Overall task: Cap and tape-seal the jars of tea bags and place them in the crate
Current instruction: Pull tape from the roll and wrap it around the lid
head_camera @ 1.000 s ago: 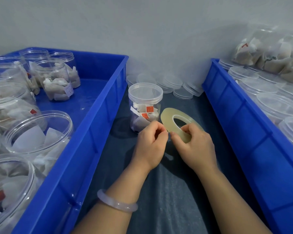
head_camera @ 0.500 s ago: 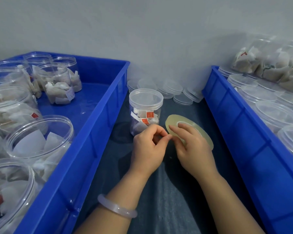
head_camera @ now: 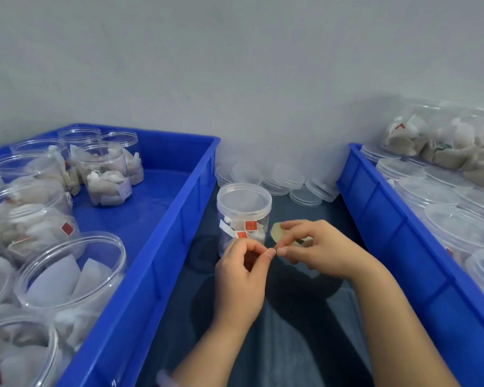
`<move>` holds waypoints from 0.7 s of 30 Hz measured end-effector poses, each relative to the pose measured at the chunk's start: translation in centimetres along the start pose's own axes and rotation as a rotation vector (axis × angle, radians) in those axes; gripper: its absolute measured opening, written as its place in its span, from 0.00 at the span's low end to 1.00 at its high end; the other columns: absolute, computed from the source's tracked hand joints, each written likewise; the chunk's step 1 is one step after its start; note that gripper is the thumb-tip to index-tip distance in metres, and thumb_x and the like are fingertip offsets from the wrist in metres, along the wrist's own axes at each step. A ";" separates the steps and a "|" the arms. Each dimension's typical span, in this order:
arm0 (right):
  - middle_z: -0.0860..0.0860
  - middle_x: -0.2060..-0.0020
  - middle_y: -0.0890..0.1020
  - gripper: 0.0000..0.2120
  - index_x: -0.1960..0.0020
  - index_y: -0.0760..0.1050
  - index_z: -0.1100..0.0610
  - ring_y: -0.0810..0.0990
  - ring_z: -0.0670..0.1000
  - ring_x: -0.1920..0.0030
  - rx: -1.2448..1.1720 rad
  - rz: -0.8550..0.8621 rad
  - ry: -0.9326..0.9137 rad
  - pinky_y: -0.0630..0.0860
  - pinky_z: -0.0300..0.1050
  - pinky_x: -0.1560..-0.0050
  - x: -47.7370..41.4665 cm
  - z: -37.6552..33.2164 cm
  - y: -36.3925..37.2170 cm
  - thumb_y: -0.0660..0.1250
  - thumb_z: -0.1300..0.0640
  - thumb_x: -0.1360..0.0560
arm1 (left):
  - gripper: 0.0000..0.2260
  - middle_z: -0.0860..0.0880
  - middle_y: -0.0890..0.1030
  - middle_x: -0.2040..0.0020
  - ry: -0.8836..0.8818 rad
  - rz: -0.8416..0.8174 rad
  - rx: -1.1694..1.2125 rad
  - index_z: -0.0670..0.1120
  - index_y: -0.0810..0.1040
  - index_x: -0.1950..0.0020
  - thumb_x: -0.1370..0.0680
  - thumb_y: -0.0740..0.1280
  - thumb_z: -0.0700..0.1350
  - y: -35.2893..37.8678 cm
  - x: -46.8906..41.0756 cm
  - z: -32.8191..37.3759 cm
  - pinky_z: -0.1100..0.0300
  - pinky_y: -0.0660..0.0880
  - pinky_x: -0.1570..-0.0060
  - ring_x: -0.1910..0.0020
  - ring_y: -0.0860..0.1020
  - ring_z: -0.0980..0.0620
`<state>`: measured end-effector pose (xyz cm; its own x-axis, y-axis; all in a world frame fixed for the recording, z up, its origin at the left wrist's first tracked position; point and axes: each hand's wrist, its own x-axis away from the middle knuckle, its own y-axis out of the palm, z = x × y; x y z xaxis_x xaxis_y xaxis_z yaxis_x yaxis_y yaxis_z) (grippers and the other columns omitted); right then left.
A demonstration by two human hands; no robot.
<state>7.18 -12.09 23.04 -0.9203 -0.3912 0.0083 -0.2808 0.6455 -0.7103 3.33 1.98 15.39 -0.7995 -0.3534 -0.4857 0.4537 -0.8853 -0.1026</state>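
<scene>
With the right hand [head_camera: 323, 248] gripping the tape roll [head_camera: 277, 233] at frame centre and the left hand [head_camera: 239, 275] pinching its edge, apparently at the free end, peel slowly and straight toward the lid seam of the capped jar [head_camera: 243, 202] standing just above them on the counter [head_camera: 291, 317].

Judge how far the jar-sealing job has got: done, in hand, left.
Done: the middle jar wears its lid; capped jars sit in the right crate. In hand: the right hand holds the tape roll while the left hand pinches its edge, apparently freeing the end. Left: taping and crating this jar, then the open jars in the left crate.
</scene>
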 end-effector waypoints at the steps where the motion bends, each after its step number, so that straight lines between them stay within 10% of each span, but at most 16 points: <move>1: 0.42 0.36 0.73 0.03 0.58 0.83 0.49 0.77 0.39 0.58 0.001 0.009 -0.002 0.71 0.32 0.58 -0.1 0.0 -0.1 0.72 0.55 0.27 | 0.09 0.53 0.78 0.61 0.041 0.020 -0.010 0.48 0.76 0.62 0.28 0.74 0.39 0.1 0.0 0.1 0.69 0.71 0.61 0.62 0.76 0.57; 5: 0.46 0.27 0.65 0.05 0.58 0.81 0.44 0.73 0.51 0.34 -0.014 0.086 -0.042 0.71 0.44 0.43 -0.4 -0.3 -0.1 0.71 0.54 0.26 | 0.21 0.46 0.71 0.40 0.371 0.202 -0.108 0.46 0.72 0.41 0.31 0.73 0.50 -0.1 -1.0 1.0 0.66 0.67 0.39 0.38 0.69 0.57; 9: 0.46 0.26 0.62 0.04 0.52 0.81 0.48 0.60 0.46 0.26 0.076 0.133 -0.080 0.64 0.40 0.35 -0.8 -0.6 0.3 0.68 0.51 0.24 | 0.42 0.39 0.56 0.26 0.244 0.134 -0.104 0.55 0.64 0.31 0.40 0.75 0.64 -0.5 -3.6 0.7 0.74 0.54 0.33 0.28 0.53 0.65; 15: 0.46 0.25 0.60 0.06 0.60 0.78 0.42 0.58 0.45 0.26 0.057 0.202 -0.069 0.58 0.34 0.38 -1.4 -1.3 0.9 0.69 0.51 0.25 | 0.43 0.61 0.68 0.34 0.122 -0.022 0.130 0.53 0.63 0.32 0.43 0.76 0.58 -0.3 -4.4 -1.1 0.74 0.65 0.40 0.35 0.67 0.68; 21: 0.45 0.26 0.63 0.03 0.55 0.81 0.45 0.63 0.45 0.29 0.105 0.298 -0.059 0.61 0.39 0.42 -1.8 -1.5 1.5 0.69 0.48 0.26 | 0.40 0.61 0.70 0.35 0.122 -0.008 0.134 0.47 0.67 0.31 0.38 0.75 0.60 -0.5 -4.5 -1.4 0.71 0.66 0.38 0.35 0.69 0.65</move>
<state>8.06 -9.44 23.00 -0.9394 -0.2349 -0.2496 0.0308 0.6673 -0.7441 7.24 4.46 16.43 -0.7452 -0.3140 -0.5882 0.3847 -0.9230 0.0054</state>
